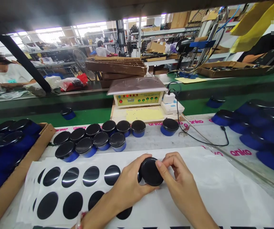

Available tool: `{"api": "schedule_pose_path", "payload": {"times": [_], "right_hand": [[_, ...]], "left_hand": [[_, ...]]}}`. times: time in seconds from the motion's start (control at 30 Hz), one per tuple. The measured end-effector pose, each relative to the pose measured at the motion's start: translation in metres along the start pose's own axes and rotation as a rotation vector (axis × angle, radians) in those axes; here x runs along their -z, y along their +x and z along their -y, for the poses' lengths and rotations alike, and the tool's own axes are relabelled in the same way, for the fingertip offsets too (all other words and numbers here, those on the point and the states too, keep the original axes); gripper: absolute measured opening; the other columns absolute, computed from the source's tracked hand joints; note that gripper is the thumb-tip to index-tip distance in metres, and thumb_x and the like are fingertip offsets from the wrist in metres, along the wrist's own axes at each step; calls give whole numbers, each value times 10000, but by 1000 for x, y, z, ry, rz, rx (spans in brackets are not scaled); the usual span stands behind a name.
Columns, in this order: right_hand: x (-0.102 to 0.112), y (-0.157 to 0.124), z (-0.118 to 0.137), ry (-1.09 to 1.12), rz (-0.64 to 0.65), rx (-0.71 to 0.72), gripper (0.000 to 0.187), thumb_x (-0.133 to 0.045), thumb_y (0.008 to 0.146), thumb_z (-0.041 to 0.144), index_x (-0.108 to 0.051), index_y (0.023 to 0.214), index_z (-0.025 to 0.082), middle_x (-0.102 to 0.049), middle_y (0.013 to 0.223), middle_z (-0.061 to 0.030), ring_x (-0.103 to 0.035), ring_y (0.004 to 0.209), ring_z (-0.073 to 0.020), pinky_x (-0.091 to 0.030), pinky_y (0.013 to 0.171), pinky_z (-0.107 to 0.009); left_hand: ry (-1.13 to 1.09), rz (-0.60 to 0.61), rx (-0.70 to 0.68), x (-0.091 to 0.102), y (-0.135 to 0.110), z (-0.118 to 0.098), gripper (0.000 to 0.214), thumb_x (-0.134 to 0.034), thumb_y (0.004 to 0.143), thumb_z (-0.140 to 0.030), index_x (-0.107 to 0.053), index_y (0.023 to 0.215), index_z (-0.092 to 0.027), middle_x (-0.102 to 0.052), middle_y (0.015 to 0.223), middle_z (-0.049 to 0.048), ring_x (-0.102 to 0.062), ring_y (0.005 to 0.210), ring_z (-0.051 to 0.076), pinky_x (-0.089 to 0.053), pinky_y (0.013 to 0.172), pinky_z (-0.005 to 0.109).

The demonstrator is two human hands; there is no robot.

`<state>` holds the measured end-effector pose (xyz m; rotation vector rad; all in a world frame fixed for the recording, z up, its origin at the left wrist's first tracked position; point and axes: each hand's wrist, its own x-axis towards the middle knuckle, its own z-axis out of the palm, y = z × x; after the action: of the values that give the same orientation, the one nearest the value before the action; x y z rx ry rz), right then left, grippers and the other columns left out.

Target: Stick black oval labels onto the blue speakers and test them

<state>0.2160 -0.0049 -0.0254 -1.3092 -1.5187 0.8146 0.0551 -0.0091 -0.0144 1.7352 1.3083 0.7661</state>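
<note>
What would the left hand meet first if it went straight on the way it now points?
The left hand points up and to the right and already touches the puck. Just beyond the puck are fingers of the right hand. Depth past them is unclear.

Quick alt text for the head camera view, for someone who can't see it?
The left hand and right hand hold a round black puck over a white sheet of black round stickers. Behind sit a cluster of blue pucks with black tops, a yellow-faced control box, and at left a cardboard box of more.
</note>
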Motion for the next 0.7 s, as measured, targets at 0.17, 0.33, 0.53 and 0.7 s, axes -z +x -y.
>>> {"api": "schedule_pose_path", "payload": {"times": [0.17,0.33,0.53,0.7], "right_hand": [[0,0,2,-83,-17,39,233,-490,920,337,-449,712,242,-449,762,3,-495,709,-168,-409,637,-305],[-1,-1,3,-140,-51,86,213,-497,913,321,-452,721,239,-453,746,7,-500,673,-159,-403,549,-275],[3,2,7,-224,1,113,234,-464,917,347,-441,712,235,-469,725,9,-508,632,-147,-398,509,-258],[27,21,8,-432,166,-133,360,-569,797,549,-404,698,245,-458,588,53,-446,510,-143,-355,477,-267]], "left_hand": [[2,-9,-3,-1,-1,2,648,-772,691,-320,-471,1265,-298,-605,1239,-2,-590,1100,208,-460,946,304],[-2,0,-12,-1,-2,3,647,-772,696,-335,-464,1264,-298,-600,1242,-5,-585,1106,199,-458,952,305],[54,-2,-33,-1,-4,6,674,-772,703,-329,-431,1284,-305,-584,1271,-19,-573,1132,175,-450,976,292],[132,-39,-95,-1,-3,11,672,-760,713,-320,-414,1289,-308,-577,1293,-8,-569,1156,183,-453,996,307]]}}
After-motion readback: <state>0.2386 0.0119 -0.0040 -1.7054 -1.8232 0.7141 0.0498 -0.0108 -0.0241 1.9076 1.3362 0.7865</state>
